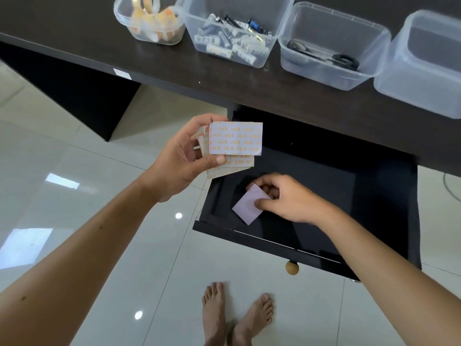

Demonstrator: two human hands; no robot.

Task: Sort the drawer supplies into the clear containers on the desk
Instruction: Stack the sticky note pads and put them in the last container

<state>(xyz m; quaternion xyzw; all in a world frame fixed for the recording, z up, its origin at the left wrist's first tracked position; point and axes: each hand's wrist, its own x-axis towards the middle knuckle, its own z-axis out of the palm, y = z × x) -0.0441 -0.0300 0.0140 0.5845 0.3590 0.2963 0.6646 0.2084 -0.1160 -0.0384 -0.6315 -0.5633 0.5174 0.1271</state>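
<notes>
My left hand (182,161) holds a fanned stack of white pads printed with orange marks (235,139), raised above the left edge of the open black drawer (311,186). Inside the drawer my right hand (287,198) pinches one pale lilac pad (245,208) between thumb and fingers, tilted off the drawer floor. On the dark desk (287,96) stand clear containers: one with tape rolls (149,18), one with batteries (232,33), one with black scissors (329,48), and one at the far right (424,63) that shows nothing inside.
The drawer has a round wooden knob (291,267) on its front panel. A white label (122,73) is stuck on the desk's front edge. Glossy white floor tiles (99,196) lie below, with my bare feet (234,318) near the drawer front.
</notes>
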